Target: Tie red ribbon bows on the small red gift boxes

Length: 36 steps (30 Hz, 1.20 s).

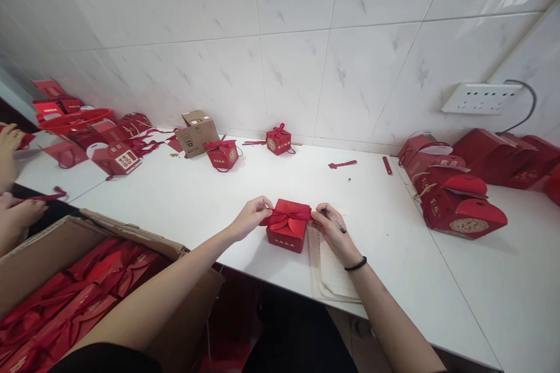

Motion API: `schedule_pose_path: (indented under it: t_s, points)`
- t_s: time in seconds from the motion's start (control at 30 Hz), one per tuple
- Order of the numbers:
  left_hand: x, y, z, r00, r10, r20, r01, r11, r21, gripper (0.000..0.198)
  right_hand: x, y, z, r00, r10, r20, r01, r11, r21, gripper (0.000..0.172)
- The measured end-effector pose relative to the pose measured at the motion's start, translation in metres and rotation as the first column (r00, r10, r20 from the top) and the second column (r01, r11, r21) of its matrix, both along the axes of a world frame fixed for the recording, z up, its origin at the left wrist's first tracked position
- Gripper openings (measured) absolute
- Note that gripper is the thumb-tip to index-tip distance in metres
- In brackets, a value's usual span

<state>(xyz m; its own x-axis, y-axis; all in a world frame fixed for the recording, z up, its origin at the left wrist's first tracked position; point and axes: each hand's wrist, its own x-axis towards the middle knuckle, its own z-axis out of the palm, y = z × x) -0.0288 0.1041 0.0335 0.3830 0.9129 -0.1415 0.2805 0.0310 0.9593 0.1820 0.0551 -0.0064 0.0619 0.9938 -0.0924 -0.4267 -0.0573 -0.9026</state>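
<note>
A small red gift box (285,243) with gold lettering stands on the white table in front of me. Across its top lies a dark red ribbon (289,215), tied over the folded flaps. My left hand (251,217) pinches the ribbon at the box's left side. On the right side, my right hand (336,232) pinches the other part of the ribbon between thumb and finger. A black pen (336,222) is also tucked in my right hand. Beneath that hand is an open lined notebook (333,275), partly hidden by it.
Two tied red boxes, a nearer box (222,154) and a farther box (279,141), stand by the wall beside a brown carton (196,135). Larger red boxes (464,204) are at right, below a power strip (480,98). A cardboard box (39,239) holds red packages. Another person's hands (20,218) show at left.
</note>
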Motion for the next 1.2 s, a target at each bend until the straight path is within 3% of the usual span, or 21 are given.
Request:
schedule_pose_path:
  t_s: [0.1,0.2,0.3,0.4,0.47,0.53,0.6,0.67,0.77,0.9,1.07,1.2]
  points:
    - [0.001,0.000,-0.003,1.000,-0.019,-0.013,0.019,1.000,-0.004,0.012,0.002,0.001,-0.001,0.999,0.010,0.033,-0.010,1.000,0.013,0.034]
    - [0.001,0.000,-0.002,0.996,-0.069,-0.061,0.068,0.998,-0.019,0.010,0.008,0.004,0.000,0.969,-0.037,0.242,0.022,0.998,0.064,0.031]
    - [-0.001,0.000,0.000,0.980,-0.146,-0.132,0.142,0.989,-0.039,0.009,0.014,0.006,0.004,0.808,-0.253,0.532,0.164,0.964,0.210,0.026]
    - [-0.006,0.001,0.001,0.960,-0.172,-0.222,0.176,0.984,-0.003,0.009,0.013,0.001,0.011,0.598,-0.562,0.571,0.310,0.820,0.481,0.017]
    - [-0.007,0.001,0.002,0.956,-0.110,-0.273,0.135,0.988,0.072,0.013,0.006,-0.006,0.014,0.533,-0.672,0.513,0.221,0.696,0.683,0.010]
    - [-0.006,0.001,0.004,0.959,-0.028,-0.282,0.082,0.980,0.183,0.019,-0.006,-0.014,0.017,0.549,-0.670,0.500,-0.017,0.588,0.808,0.011]
    - [-0.002,0.000,0.006,0.967,-0.027,-0.253,0.100,0.955,0.279,0.019,-0.019,-0.020,0.017,0.535,-0.637,0.555,-0.270,0.493,0.827,0.016]
    - [0.002,0.000,0.008,0.963,-0.123,-0.239,0.198,0.927,0.318,0.016,-0.031,-0.024,0.015,0.453,-0.648,0.612,-0.436,0.438,0.786,0.019]
    - [0.004,0.000,0.008,0.939,-0.227,-0.259,0.302,0.903,0.305,0.014,-0.042,-0.026,0.010,0.326,-0.701,0.634,-0.507,0.436,0.743,0.014]
    - [0.005,0.000,0.007,0.928,-0.190,-0.320,0.304,0.882,0.359,0.010,-0.045,-0.029,0.004,0.233,-0.747,0.623,-0.490,0.463,0.739,0.014]
    - [0.011,-0.011,0.012,0.903,-0.170,-0.395,0.364,0.792,0.491,0.007,-0.044,-0.033,0.004,0.249,-0.776,0.580,-0.524,0.396,0.754,0.021]
    - [0.017,-0.018,0.011,0.886,-0.215,-0.411,0.403,0.797,0.450,0.006,-0.044,-0.035,0.006,0.319,-0.785,0.531,-0.494,0.341,0.800,0.018]
